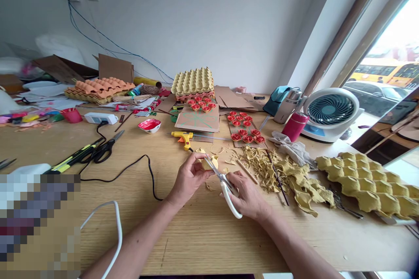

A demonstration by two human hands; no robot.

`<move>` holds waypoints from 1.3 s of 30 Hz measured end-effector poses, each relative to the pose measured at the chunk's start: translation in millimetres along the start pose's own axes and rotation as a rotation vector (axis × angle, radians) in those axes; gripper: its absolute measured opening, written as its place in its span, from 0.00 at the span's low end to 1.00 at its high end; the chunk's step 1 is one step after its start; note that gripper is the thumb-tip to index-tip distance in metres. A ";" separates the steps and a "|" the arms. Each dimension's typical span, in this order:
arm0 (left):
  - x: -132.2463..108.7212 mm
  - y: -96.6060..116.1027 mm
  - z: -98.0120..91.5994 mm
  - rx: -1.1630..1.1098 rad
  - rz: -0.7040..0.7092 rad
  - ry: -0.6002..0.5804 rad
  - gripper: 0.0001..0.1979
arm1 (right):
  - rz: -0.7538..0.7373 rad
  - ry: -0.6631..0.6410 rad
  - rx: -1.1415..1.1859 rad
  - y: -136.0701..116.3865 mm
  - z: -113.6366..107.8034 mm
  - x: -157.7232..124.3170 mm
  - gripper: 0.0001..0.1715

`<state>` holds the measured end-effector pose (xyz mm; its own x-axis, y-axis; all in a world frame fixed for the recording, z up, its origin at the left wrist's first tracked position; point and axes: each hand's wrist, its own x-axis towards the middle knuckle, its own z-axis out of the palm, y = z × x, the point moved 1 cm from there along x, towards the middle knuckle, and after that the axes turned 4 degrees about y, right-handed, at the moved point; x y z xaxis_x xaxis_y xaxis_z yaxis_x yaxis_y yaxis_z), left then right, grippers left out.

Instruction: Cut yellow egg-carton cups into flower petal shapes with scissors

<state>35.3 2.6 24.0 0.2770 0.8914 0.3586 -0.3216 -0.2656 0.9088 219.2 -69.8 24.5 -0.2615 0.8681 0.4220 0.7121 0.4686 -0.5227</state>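
My left hand (193,173) pinches a small yellow egg-carton cup (207,164) over the middle of the table. In my right hand (244,192) is a pair of white-handled scissors (229,195), with the blades against the cup's edge. Just beyond my hands lies a yellow glue gun (183,137). To the right, a heap of yellow carton scraps (278,172) spreads over the wood, with a thin brown stick (277,178) across it. Red paper roses (248,138) stand in rows on a piece of cardboard behind the scraps.
A yellow egg tray (369,178) lies at the right; stacked trays (193,82) stand at the back. A white fan (332,113) and a red tumbler (295,126) stand back right. Black scissors (103,150), a power strip (101,118) and a red-filled bowl (149,125) are left. A black cord (149,165) crosses the table.
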 end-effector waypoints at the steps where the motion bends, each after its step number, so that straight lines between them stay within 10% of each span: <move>1: 0.1 0.6 0.8 -0.029 -0.011 -0.003 0.22 | -0.002 0.005 0.009 -0.1 0.3 0.3 0.16; 39: 3.9 -2.2 -6.7 -0.027 -0.030 -0.016 0.17 | -0.023 0.020 -0.080 1.7 -0.8 -0.5 0.16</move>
<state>31.1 9.1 22.0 0.3010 0.8928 0.3350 -0.3377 -0.2288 0.9130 221.1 -69.5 24.0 -0.2659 0.8536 0.4480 0.7559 0.4730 -0.4527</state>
